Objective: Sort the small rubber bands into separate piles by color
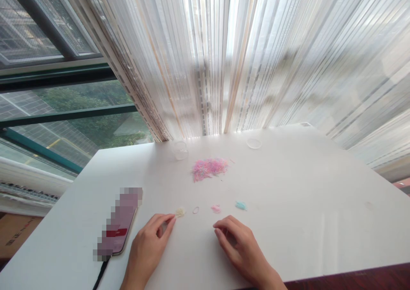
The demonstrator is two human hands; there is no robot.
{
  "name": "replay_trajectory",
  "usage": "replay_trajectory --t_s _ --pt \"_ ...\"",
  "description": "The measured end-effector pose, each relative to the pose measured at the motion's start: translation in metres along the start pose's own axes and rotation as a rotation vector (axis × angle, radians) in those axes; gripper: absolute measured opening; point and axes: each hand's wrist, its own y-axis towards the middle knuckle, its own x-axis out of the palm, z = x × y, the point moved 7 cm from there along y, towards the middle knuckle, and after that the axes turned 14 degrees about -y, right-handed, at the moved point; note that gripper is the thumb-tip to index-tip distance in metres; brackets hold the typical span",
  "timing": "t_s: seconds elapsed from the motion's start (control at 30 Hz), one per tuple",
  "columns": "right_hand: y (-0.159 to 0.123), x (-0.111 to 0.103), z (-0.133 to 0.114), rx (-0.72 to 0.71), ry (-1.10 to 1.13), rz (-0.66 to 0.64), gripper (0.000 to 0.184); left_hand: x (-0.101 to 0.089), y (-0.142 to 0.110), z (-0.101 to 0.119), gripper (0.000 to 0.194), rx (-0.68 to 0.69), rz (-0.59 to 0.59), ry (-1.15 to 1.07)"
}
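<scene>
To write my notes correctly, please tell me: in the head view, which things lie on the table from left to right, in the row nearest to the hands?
Phone, pale yellow pile, small ring, light pink pile, light blue pile.

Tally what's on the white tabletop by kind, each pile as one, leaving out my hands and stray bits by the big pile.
Big mixed pile: 1
Small piles (pale yellow pile, pink pile, blue pile): 3
Lone ring: 1
Clear round pieces (left piece, right piece): 2
Phone: 1
Black cord: 1
Total: 9
</scene>
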Motion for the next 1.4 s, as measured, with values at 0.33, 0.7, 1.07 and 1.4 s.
replay_trajectory --t_s 0.33,0.7,1.07,1.4 --pt "-0.001 0.000 0.000 0.009 0.002 -0.005 0.013 0.000 -0.002 -0.001 0.033 0.054 0.033 -0.029" --pt "0.001 -0.028 0.002 0.082 0.103 0.004 0.018 -0.004 0.012 0.037 0.028 0.183 -0.090 -0.107" --pt "0.086 -0.097 0.053 0.128 -0.083 -0.034 0.022 -0.004 0.079 0.091 0.025 0.332 -0.198 -0.054" --pt "0.125 -0.069 0.105 0.208 -0.113 0.104 0.027 0.075 0.139 0.135 0.020 0.460 -0.299 0.271"
